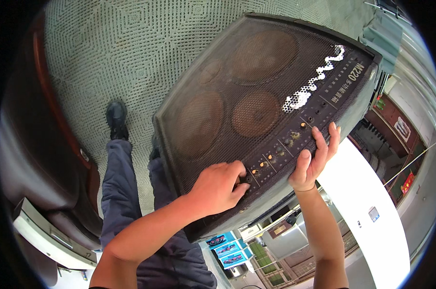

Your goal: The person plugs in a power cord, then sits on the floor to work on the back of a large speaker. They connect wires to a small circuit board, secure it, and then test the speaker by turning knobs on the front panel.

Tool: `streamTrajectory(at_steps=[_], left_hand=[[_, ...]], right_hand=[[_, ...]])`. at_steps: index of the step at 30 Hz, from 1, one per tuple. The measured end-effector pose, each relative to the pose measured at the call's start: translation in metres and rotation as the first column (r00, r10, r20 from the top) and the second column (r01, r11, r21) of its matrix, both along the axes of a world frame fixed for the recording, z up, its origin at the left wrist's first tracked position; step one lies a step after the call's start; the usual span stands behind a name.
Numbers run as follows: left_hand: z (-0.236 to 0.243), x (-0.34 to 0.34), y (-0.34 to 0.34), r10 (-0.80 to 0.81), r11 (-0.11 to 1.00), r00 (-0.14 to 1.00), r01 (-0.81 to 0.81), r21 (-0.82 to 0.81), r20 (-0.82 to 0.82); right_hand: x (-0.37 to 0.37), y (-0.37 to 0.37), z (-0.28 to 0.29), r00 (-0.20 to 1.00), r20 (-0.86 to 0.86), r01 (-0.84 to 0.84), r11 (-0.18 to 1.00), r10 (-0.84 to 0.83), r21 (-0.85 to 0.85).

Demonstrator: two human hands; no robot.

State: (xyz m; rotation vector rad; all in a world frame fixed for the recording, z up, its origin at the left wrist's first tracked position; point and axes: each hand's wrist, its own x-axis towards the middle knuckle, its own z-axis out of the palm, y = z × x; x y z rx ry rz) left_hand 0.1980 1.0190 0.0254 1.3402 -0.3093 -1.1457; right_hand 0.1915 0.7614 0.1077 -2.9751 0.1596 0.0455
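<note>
A large black speaker cabinet (218,96) stands tilted in front of me, its mesh grille over several round brown cones. Along its edge nearest my hands runs a control panel (280,144) with small knobs, sockets and orange-tipped controls. My left hand (220,188) is closed at the panel's near end, thumb and forefinger pinching a small dark knob (248,178), which the fingers partly cover. Farther along, my right hand (314,161) rests on the cabinet's edge with fingers spread, a fingertip touching the panel. White uneven patches (300,98) mark the grille beside the panel.
A dark brown leather seat (40,149) stands at left on a grey-green patterned mat (131,53). My legs and a black shoe (116,115) are below the cabinet. Blue boxes (230,250) sit on the lower side; a white surface (362,192) lies beyond my right arm.
</note>
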Motion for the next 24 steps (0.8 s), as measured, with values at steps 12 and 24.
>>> streamTrajectory(at_steps=[12, 24], left_hand=[[-0.022, 0.099, -0.141, 0.167, 0.983, 0.986, -0.165, -0.084, 0.014], [-0.033, 0.093, -0.144, 0.333, 0.920, 0.904, -0.248, -0.305, 0.269]], right_hand=[[0.000, -0.001, 0.002, 1.000, 0.017, 0.015, 1.000, -0.015, 0.000], [-0.001, -0.002, 0.000, 0.999, 0.036, 0.015, 1.000, -0.014, -0.015]])
